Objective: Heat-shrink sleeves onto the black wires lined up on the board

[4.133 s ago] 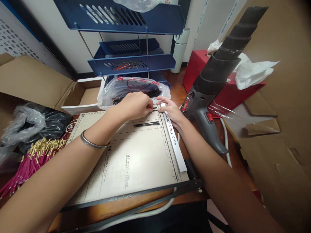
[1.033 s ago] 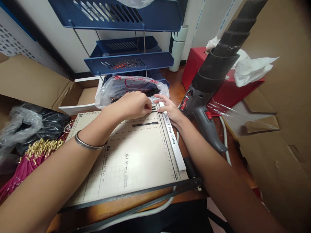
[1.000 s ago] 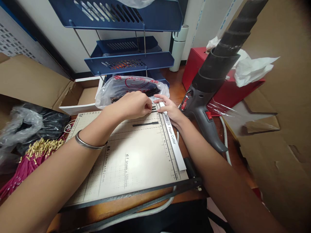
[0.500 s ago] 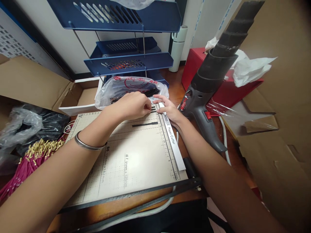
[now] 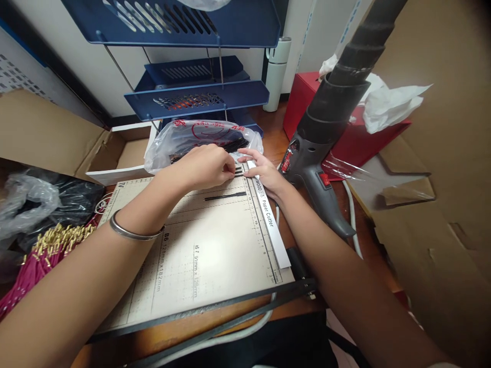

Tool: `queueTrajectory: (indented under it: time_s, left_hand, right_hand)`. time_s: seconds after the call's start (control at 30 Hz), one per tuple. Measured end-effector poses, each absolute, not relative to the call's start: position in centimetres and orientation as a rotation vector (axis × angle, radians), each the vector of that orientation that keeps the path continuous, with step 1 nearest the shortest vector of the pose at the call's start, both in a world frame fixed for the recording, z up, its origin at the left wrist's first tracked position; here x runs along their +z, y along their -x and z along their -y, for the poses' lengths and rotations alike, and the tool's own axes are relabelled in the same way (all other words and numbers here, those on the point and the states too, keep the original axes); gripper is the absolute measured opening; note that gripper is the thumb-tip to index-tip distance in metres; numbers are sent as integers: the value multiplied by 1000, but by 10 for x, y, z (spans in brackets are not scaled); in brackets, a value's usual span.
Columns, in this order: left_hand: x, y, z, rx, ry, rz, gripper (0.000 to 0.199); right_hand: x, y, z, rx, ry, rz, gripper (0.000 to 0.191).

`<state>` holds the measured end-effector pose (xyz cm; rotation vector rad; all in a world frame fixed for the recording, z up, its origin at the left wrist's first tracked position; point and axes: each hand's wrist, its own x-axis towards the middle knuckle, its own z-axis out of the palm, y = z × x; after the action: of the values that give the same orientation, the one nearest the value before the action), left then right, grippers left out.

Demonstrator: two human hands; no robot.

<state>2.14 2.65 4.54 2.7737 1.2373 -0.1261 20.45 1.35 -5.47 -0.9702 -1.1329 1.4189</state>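
A cream paper cutter board (image 5: 215, 245) with printed size lines lies in front of me. My left hand (image 5: 209, 166) is over its far part, fingers bent and pressed together on thin black strips (image 5: 238, 171). At the white ruler bar (image 5: 268, 220), near the strips' right ends, rests my right hand (image 5: 264, 174) with its fingers apart. Another thin black strip (image 5: 225, 196) lies on the board nearer to me. Behind the hands, a clear plastic bag (image 5: 164, 145) with red print holds more black strips.
Blue tiered trays (image 5: 199, 99) and a pale green bottle (image 5: 276, 76) stand at the back. On the right are a grey heat gun (image 5: 322, 133), a red tissue box (image 5: 303, 97) and cardboard. Left are an open box (image 5: 118, 176) and magenta cords (image 5: 42, 260).
The whole view has shifted slightly. Both hands stay at the far end of the cutter in nearly the same pose.
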Motion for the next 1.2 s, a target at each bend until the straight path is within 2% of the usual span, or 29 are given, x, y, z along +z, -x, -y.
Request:
queueTrajectory:
  time_s: [0.47,0.87,1.2]
  left_hand:
    - [46,-22,-29,-134,-2773,-1227,21]
    - [46,-23,-31,-281,-2804,-1284,36]
    - [44,-20,-34,-234,-2809,-1256,33]
  right_hand:
    - [-55,-204,-13,1393,961,1160,69]
    - [-58,-202,-15,1386,980,1151,68]
    - [-59,-201,-17,1384,960,1119,62]
